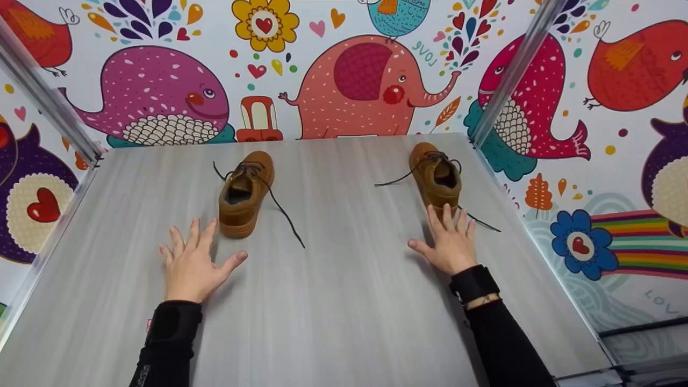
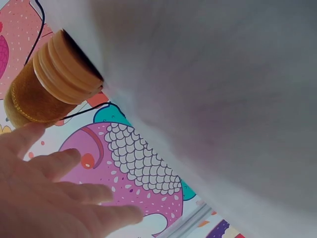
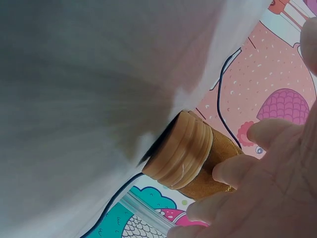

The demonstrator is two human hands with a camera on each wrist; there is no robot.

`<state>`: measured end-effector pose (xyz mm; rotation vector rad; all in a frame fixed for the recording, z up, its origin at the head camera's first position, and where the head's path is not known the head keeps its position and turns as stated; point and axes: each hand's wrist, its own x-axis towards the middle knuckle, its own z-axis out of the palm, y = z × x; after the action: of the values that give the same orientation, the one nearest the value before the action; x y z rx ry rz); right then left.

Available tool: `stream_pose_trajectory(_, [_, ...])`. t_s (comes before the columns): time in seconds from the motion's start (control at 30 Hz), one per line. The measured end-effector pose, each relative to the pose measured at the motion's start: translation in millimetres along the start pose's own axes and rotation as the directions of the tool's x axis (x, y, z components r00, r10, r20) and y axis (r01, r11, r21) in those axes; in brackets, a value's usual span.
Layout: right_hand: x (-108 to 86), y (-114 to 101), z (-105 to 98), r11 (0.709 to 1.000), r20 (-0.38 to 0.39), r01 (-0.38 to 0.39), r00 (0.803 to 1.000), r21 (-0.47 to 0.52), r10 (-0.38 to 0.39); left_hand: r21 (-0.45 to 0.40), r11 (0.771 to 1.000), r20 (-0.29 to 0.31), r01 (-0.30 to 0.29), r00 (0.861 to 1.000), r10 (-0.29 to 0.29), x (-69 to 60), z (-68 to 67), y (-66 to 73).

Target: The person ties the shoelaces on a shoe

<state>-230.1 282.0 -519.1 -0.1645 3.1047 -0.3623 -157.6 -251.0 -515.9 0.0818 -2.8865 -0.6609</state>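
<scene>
Left shoe: tan-brown, suede-look lace-up shoe (image 1: 236,219), upright on the tabletop, toe toward the rear wall, heel toward the person.
Right shoe: matching tan-brown lace-up shoe (image 1: 430,185), upright, same heading, well apart from the left shoe.
Laces: thin dark cords, untied; the left shoe's long lace end (image 1: 293,228) trails inward on the tabletop, and the right shoe's inner lace end (image 1: 398,181) points toward the gap between the shoes.
Left hand (image 1: 193,269): fingers spread and released, just beside the left heel.
Right hand (image 1: 450,244): fingers extended, grasping nothing; fingertips overlap the right heel in the head view; contact cannot be confirmed.
Fault risk: a trailing lace may catch under a sole or finger if a shoe is slid or lifted without gathering the cord. A one-sided push at the heel would probably twist the shoe out of line.
Shoe openings: both face upward; tongue and dark lining show inside; the toe interiors are hidden.
Tabletop: pale grey, wood-grain surface (image 1: 333,290).
Rear wall: white panel (image 1: 306,64) printed with cartoon animals.
</scene>
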Motion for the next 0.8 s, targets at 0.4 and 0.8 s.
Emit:
stream_pose_trajectory(0.4, [-0.8,-3,0,1.0,-0.024,0.003,1.0,0.0,-0.003,-0.038,0.999,0.015,0.001,1.0,0.0,-0.1,-3.0,-1.9])
stream_pose_trajectory(0.8, [18.7,0,-19,0.962,-0.299,-0.158,0.928,0.224,0.222,-0.026,1.0,0.03,0.006,1.0,-0.005,-3.6,-1.0,0.8])
